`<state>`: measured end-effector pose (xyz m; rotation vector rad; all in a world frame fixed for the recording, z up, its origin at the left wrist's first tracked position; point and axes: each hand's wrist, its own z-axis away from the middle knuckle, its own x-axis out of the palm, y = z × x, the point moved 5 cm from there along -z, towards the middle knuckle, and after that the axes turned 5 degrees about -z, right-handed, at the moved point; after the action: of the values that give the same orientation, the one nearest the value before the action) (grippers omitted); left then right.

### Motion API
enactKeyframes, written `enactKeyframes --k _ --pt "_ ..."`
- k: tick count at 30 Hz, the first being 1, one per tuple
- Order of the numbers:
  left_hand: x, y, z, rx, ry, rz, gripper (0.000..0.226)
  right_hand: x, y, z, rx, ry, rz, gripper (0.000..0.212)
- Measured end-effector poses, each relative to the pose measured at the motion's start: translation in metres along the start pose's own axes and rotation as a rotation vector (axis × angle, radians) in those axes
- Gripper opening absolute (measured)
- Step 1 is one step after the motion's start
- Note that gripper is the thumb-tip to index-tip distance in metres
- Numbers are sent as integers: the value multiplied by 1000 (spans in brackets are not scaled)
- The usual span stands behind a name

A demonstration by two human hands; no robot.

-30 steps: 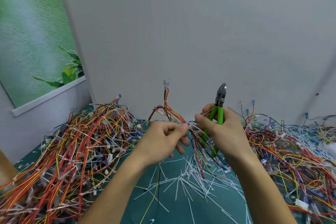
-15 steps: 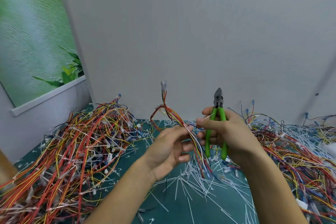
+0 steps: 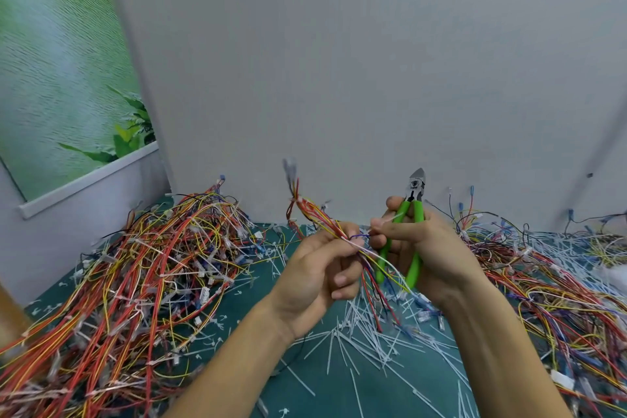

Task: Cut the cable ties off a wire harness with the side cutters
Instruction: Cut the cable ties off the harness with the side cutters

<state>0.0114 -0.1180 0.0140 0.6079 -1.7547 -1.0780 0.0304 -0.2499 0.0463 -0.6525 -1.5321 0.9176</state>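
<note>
— While your left hand (image 3: 317, 273) is closed around the wire harness (image 3: 325, 220) at mid-length, where is the tool?

— Your right hand (image 3: 429, 253) has the side cutters (image 3: 412, 214) wrapped in the palm by their green handles, nose pointing up and away from the wires, blades apparently together. They are not on a tie. Your right thumb and forefinger pinch a thin white strip, which I take to be a cable tie (image 3: 385, 221), right beside where your left fingers grip the bundle. Whether it is already severed, I cannot tell.

— And the harness itself?

— You hold it in the air above the green mat (image 3: 305, 380). Its upper end rises toward the wall, with a blurred connector on top and what looks like one tie still cinched just below that. Its lower wires hang down between your hands to the mat.

— How far along are you?

— Judging by the mat, well into it: cut white tie offcuts (image 3: 366, 343) lie scattered below your hands. A big heap of harnesses (image 3: 142, 268) sits to your left with many white ties still visible on it. Another spread of wires (image 3: 556, 288) lies to your right; I cannot say whether those are finished. So plenty is left.
</note>
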Motion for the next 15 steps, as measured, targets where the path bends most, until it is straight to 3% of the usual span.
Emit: enactKeyframes --k 5,8,15 --pt "-2 6 0 139 75 -146 10 -1 -13 7 -124 15 163 27" --pt "-7 8 0 215 135 -255 22 -3 -19 11 -93 19 297 20" --pt "-24 17 -3 313 194 -438 19 -10 -40 21 -25 23 111 48"
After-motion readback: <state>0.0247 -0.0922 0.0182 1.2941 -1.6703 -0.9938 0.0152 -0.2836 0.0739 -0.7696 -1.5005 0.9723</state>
